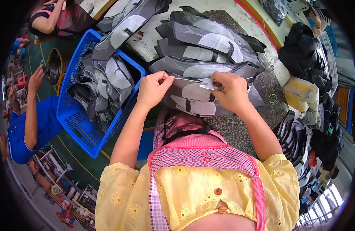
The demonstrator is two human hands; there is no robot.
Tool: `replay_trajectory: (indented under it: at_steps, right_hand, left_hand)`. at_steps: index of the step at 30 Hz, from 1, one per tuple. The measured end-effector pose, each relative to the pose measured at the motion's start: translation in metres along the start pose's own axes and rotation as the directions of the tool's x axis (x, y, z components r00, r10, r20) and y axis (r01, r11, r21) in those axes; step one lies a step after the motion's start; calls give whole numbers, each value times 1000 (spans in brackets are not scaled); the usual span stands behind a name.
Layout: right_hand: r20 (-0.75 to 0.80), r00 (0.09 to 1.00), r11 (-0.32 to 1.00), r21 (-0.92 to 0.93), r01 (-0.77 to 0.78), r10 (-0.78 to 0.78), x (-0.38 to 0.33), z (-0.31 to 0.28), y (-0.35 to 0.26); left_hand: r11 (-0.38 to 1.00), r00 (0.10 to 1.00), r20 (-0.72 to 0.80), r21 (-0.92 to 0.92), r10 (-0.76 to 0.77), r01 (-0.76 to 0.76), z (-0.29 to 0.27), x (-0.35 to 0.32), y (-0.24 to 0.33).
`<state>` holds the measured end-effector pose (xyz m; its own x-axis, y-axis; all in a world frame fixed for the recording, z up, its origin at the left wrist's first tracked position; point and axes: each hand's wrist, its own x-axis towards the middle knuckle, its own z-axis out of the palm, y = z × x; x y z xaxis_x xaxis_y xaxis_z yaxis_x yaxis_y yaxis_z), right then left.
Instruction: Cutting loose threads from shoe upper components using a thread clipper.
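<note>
The left hand point(152, 89) pinches the near edge of a grey-and-black cut fabric piece point(200, 96) between thumb and fingertips, closed tight on the material. The right hand point(231, 91) is curled around a small pair of metal snips point(209, 87), whose blades point toward the left hand, and it rests on the same piece. That piece lies at the near edge of the speckled bench point(239, 131), just ahead of the person's pink checked apron point(200, 154) and yellow blouse point(185, 192), on top of a stack of like pieces. At twelve o'clock from the hands, more stacked grey-and-black pieces point(208, 38) fan out across the bench, overlapping one another. At nine to ten o'clock a blue plastic crate point(79, 127) stands beside the bench, filled with the same sort of pieces. Farther toward nine o'clock a person in a blue top point(27, 131) reaches an arm upward, well apart from the hands. At three o'clock lie a yellow pad point(300, 94) and heaps of black material point(306, 54), and at four o'clock a pile of striped pieces point(295, 138) sits near the right elbow.
</note>
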<state>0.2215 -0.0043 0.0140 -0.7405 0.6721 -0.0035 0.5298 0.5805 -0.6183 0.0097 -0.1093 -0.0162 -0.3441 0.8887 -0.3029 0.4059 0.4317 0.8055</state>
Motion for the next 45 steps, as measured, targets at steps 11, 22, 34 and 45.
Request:
replay_trajectory:
  at_steps: [11,22,34,45]
  right_hand:
    - [75,988,976,163,-143,132,5,2,6]
    - [51,980,958,210,-197,191,8,9,13]
    - [-105,954,959,67,-277,282,-9,-12,67]
    - [-250,929,962,94,-257,273,-12,-14,106]
  left_hand:
    - [1000,999,29,-16,15,-15,5,11,-4]
    - [610,599,-161,377,785,-697,34,-16,37]
    - [648,684,20,302,729,-700,68,-7,65]
    - [435,657,289,559,696,-706,101,17,77]
